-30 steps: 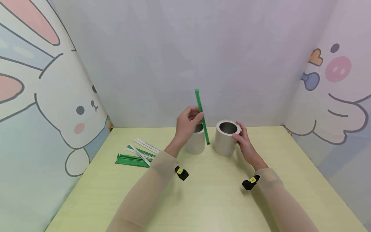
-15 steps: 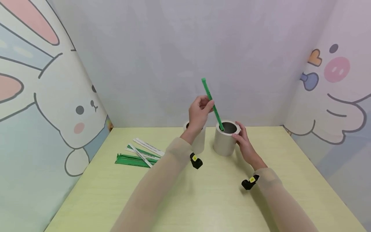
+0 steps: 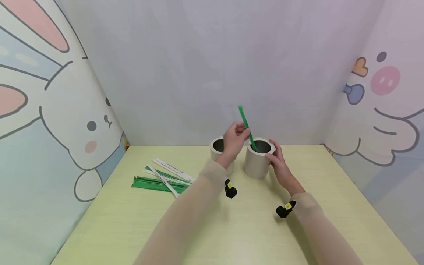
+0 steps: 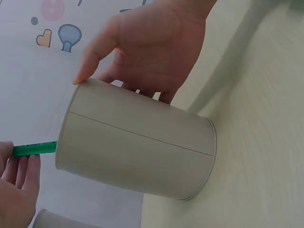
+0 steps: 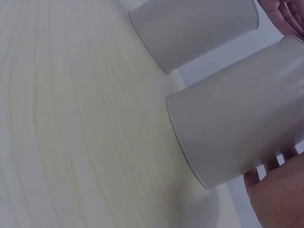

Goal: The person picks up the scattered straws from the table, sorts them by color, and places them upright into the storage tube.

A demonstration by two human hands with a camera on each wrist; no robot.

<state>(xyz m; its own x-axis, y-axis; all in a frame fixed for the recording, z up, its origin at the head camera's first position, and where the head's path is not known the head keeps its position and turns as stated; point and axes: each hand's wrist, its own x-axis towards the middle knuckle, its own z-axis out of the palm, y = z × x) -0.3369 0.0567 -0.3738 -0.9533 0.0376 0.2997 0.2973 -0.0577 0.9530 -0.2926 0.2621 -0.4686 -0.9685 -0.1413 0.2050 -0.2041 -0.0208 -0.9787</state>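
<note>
1. Green straw [image 3: 246,127] stands tilted, its lower end inside the right-hand cup [image 3: 258,158]; my left hand [image 3: 234,141] pinches its middle with curled fingers.
2. My right hand [image 3: 279,162] rests against that cup's side, fingers relaxed and spread.
3. Second cup [image 3: 221,154] stands just beside it on the tabletop [image 3: 232,228].
4. Wrapped straws [image 3: 162,177] lie well to the left.
</note>
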